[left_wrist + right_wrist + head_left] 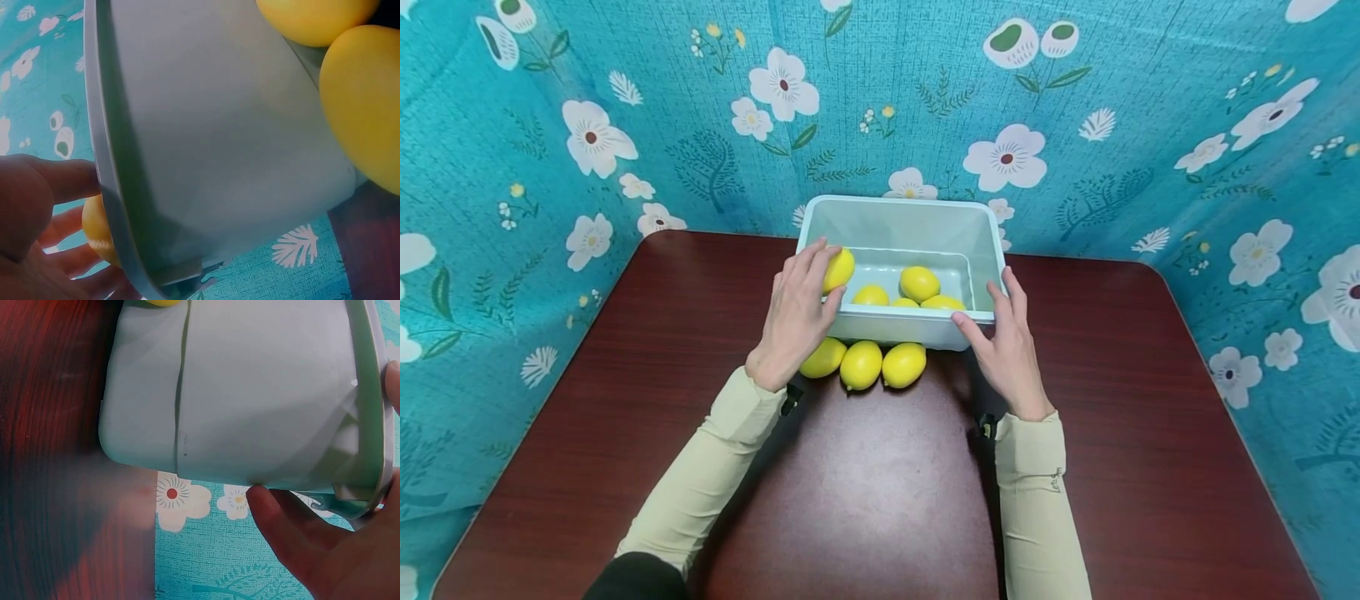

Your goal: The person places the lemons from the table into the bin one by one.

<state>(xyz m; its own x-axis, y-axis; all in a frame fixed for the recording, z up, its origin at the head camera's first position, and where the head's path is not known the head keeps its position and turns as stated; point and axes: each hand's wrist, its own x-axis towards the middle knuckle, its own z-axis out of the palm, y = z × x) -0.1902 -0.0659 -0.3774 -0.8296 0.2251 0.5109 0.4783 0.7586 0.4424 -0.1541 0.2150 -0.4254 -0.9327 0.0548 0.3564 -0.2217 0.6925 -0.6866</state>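
Note:
A pale blue plastic bin (895, 335) stands toward the back of the table. My left hand (793, 317) holds a lemon (841, 270) at the bin's left front corner, fingers around its far side. In the left wrist view the thumb lies right at the rim (107, 156), which partly covers the held lemon (99, 230). At the right front corner my right hand (1011, 358) grips the bin, its thumb at the front rim and its fingers along the side wall (269, 406). Several lemons (920, 283) lie inside, partly hidden by the front wall.
Three lemons (861, 365) sit in a row on the table before the bin's front wall, the leftmost partly behind the left wrist. The dark red-brown table (880, 483) runs back to a teal floral cloth (887, 100) hanging behind and at both sides.

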